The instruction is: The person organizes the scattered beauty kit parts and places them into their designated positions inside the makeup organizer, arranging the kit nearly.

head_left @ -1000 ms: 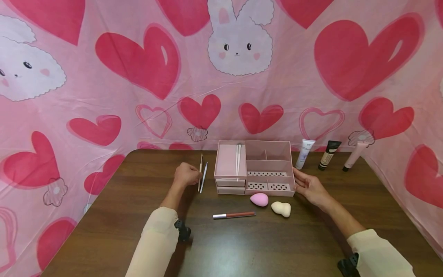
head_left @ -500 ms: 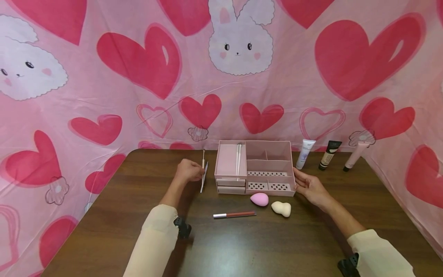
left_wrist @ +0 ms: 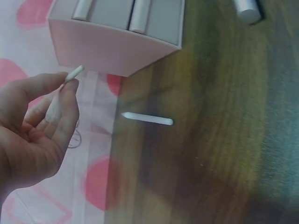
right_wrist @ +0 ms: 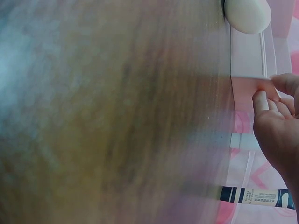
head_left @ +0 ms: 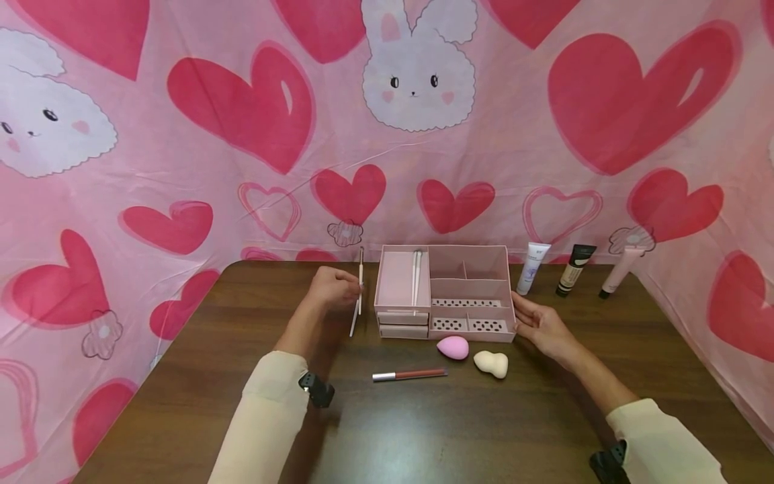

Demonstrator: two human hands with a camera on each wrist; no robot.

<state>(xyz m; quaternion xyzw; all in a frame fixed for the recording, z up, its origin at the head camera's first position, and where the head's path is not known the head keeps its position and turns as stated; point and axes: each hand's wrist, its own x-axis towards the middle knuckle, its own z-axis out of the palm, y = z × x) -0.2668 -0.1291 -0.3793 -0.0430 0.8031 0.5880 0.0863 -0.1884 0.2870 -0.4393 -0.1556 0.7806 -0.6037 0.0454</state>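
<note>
My left hand (head_left: pixel 334 288) pinches a slim pale makeup brush (head_left: pixel 361 269) between thumb and fingertips, its darker tip pointing up. In the left wrist view the handle end (left_wrist: pixel 74 73) sticks out past the fingertips. A white pointed stick (left_wrist: pixel 148 119), its kind unclear, lies on the table just below. To the right stands a pink makeup organizer (head_left: pixel 403 279), with a pair of white-handled brushes (head_left: pixel 416 279) on its left top. My right hand (head_left: pixel 544 329) touches the organizer's right side wall; in the right wrist view its fingertips (right_wrist: pixel 260 95) rest near the wall's edge.
In front of the organizer lie a pink makeup sponge (head_left: pixel 453 348), a cream sponge (head_left: pixel 492 364) and a lip gloss tube (head_left: pixel 410 375). Upright at the right stand a white tube (head_left: pixel 533 269), a black-capped tube (head_left: pixel 575 270) and a pink tube (head_left: pixel 621 272). A heart-print cloth (head_left: pixel 423 161) hangs behind.
My left hand has lifted the makeup brush and carried it slightly right and up, across the white stick towards the organizer. My right hand has stayed at the organizer's side.
</note>
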